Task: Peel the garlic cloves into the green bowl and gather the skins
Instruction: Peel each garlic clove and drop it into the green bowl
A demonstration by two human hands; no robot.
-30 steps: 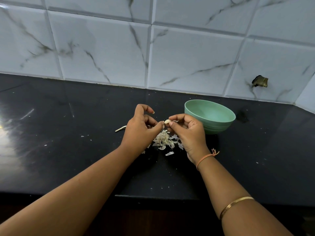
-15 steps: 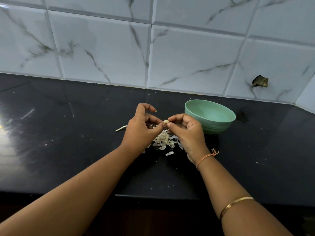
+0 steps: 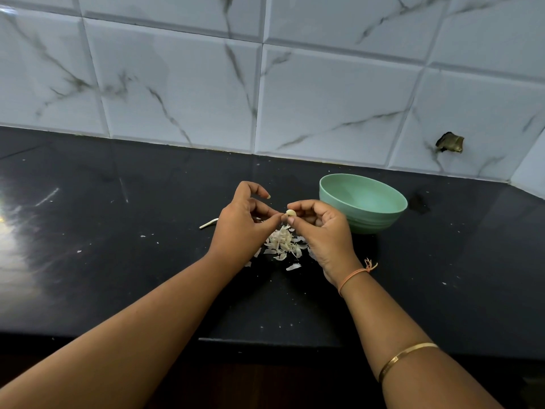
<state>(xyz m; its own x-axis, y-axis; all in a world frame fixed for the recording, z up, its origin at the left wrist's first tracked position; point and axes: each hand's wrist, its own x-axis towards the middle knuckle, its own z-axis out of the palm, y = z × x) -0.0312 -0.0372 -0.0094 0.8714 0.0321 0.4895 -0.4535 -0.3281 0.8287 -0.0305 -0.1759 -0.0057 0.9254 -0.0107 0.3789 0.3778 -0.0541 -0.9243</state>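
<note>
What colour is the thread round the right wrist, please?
The thread is orange; head view shows it best.

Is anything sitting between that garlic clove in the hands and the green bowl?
Nothing visible does. The garlic clove is pinched by the right hand, and the green bowl stands open just right of that hand.

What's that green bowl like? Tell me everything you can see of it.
The green bowl is pale mint, round and deep, matte like plastic, with faint ridges round its outer wall. It stands upright on the black counter, near the tiled wall. Its visible inner wall is bare; its bottom is hidden behind the near rim. The right hand, holding a garlic clove, overlaps its left side; whether they touch cannot be told.
</note>
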